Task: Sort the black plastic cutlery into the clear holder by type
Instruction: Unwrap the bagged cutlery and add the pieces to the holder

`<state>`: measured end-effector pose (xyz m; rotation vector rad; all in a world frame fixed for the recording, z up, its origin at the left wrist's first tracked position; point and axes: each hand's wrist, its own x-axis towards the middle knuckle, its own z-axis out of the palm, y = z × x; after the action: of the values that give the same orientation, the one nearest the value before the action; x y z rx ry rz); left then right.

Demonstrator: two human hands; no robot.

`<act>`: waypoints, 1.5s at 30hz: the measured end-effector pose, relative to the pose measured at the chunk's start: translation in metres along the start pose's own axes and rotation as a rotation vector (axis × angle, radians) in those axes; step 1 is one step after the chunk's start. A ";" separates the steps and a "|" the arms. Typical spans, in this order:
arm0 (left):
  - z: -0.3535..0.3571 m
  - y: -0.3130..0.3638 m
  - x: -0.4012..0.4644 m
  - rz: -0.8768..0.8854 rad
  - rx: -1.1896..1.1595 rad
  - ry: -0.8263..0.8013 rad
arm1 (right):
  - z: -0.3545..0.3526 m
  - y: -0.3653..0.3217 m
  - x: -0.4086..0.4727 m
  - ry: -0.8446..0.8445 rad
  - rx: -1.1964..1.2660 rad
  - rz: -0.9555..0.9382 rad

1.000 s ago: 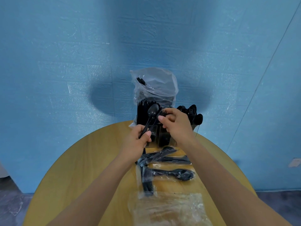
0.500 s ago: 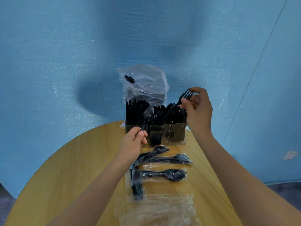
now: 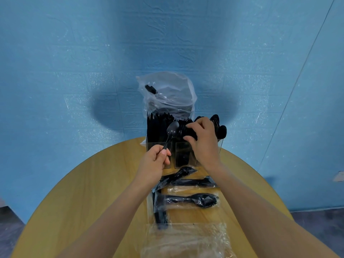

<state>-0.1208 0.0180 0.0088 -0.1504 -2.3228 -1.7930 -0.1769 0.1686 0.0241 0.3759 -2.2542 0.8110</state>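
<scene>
- A person sorts black plastic cutlery at a round wooden bench [image 3: 78, 185] set against a blue wall.
- The left hand [image 3: 154, 162] has its grip closed on the handle of a spoon [image 3: 172, 130], thumb pressing it against the curled fingers, bowl raised in front of the clear holder [image 3: 183, 157], apparently waiting its turn.
- The right hand [image 3: 203, 141] reaches over the holder's middle section, fingers curled down among the cutlery standing there; it seems to be seating or straightening a piece, but what the grip encloses cannot be told.
- The holder stands at the bench's far edge, its upright sections packed with black handles and heads: tall pieces on the left, rounded spoon bowls [image 3: 221, 132] at the right, kept apart by type.
- A bulging clear plastic bag [image 3: 167, 94] sits behind the holder.
- Still-wrapped cutlery packets [image 3: 188, 200] lie on the bench between the forearms, within easy reach, and empty clear wrappers [image 3: 186, 241] are piled nearest the camera.
- Judged from those packets, the sorting is not yet finished.
</scene>
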 end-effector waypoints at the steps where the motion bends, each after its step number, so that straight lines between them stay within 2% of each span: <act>1: 0.000 0.001 0.000 0.003 0.000 0.001 | 0.000 0.001 -0.001 -0.005 -0.041 -0.020; 4: 0.003 0.003 0.001 0.016 -0.001 -0.008 | -0.004 -0.001 -0.002 0.043 -0.012 -0.067; 9: 0.017 0.009 0.000 0.061 0.024 -0.093 | -0.030 -0.004 -0.003 -0.138 0.509 0.328; 12: 0.029 0.012 0.000 0.079 0.041 -0.155 | -0.047 0.000 -0.006 -0.108 0.785 0.459; 16: 0.044 0.016 0.003 0.093 0.039 -0.220 | -0.067 0.010 -0.005 -0.082 0.920 0.544; 19: 0.055 0.023 0.007 0.125 0.117 -0.197 | -0.084 0.021 0.000 -0.017 0.983 0.572; 24: 0.064 0.017 0.016 0.270 0.428 -0.106 | -0.113 0.048 0.010 0.201 0.761 0.486; 28: 0.070 0.011 0.023 0.384 0.636 -0.084 | -0.116 0.052 0.017 0.261 0.677 0.326; 33: 0.075 0.010 0.030 0.482 0.812 -0.105 | -0.101 0.056 0.019 0.235 0.596 0.204; 42: 0.074 0.006 0.032 0.569 0.947 -0.119 | -0.059 0.049 0.019 0.196 0.371 0.270; 45: 0.074 0.007 0.032 0.584 0.954 -0.128 | -0.047 0.047 0.018 0.107 0.231 0.249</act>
<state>-0.1583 0.0901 0.0043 -0.6932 -2.5643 -0.3478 -0.1877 0.2343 0.0420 0.1527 -2.1381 1.1987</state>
